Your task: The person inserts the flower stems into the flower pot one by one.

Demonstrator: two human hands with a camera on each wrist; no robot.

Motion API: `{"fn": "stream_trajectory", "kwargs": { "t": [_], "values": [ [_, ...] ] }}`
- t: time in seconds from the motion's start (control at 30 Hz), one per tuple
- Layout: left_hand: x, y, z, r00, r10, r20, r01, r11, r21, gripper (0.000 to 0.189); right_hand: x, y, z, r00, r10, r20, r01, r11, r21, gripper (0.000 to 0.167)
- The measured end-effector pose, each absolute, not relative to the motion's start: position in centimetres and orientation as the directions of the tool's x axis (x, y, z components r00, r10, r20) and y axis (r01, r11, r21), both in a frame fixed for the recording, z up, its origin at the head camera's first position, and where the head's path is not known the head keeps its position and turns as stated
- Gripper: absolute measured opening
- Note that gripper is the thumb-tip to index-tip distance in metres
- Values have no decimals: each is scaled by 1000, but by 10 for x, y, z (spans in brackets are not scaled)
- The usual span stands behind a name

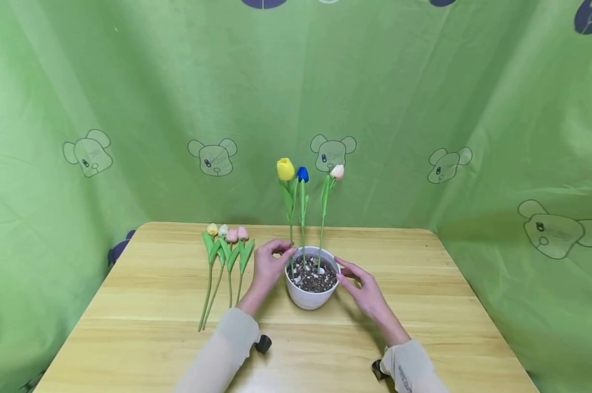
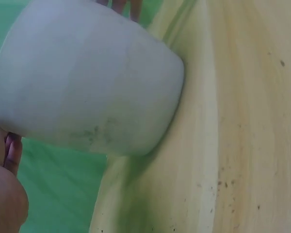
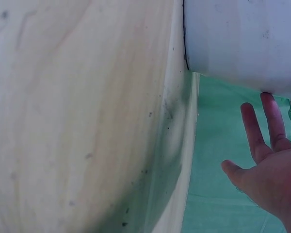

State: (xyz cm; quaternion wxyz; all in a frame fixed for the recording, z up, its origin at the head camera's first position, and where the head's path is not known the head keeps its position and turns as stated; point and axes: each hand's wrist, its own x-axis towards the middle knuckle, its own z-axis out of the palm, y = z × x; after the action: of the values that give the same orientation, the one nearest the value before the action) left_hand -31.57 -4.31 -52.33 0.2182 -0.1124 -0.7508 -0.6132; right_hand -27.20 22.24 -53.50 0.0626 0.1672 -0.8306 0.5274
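Observation:
A white flowerpot [image 1: 309, 298] filled with dark soil and pale pebbles stands on the wooden table. Three artificial tulips rise from it: a yellow tulip [image 1: 285, 170], a blue tulip [image 1: 303, 174] and a pale pink tulip [image 1: 337, 172]. At the pot's left rim, my left hand [image 1: 270, 266] pinches the yellow tulip's stem between thumb and fingers. My right hand [image 1: 362, 286] touches the opposite side of the pot with extended fingers, which also show in the right wrist view [image 3: 269, 165]. The left wrist view shows the pot's side [image 2: 87, 77], hiding the stems.
Left of the pot, several loose tulips [image 1: 229, 256] lie side by side on the table [image 1: 143, 305], with yellow, white and pink heads. A green curtain [image 1: 256, 98] with bear outlines hangs behind the table and along both sides.

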Motion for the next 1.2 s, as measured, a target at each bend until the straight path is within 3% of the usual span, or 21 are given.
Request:
{"fn": "stream_trajectory", "kwargs": {
  "t": [0.3,0.7,1.03,1.2],
  "values": [
    [-317,-41,-525,-914,-89,395,374,185,909,15,-269,224,-535,-938,-205,280,-341,393,-854,46],
    [-317,-45,-524,-912,-89,400,382,168,909,17,-272,222,-531,-938,-211,274,-338,392,-856,47],
    [-314,-48,-518,-939,-35,343,330,190,925,39,-271,221,-536,-942,-200,269,-329,391,-860,46],
    [-315,-49,-511,-931,-24,365,352,212,912,32,-272,222,-535,-939,-197,280,-338,390,-857,46]
  ]
}}
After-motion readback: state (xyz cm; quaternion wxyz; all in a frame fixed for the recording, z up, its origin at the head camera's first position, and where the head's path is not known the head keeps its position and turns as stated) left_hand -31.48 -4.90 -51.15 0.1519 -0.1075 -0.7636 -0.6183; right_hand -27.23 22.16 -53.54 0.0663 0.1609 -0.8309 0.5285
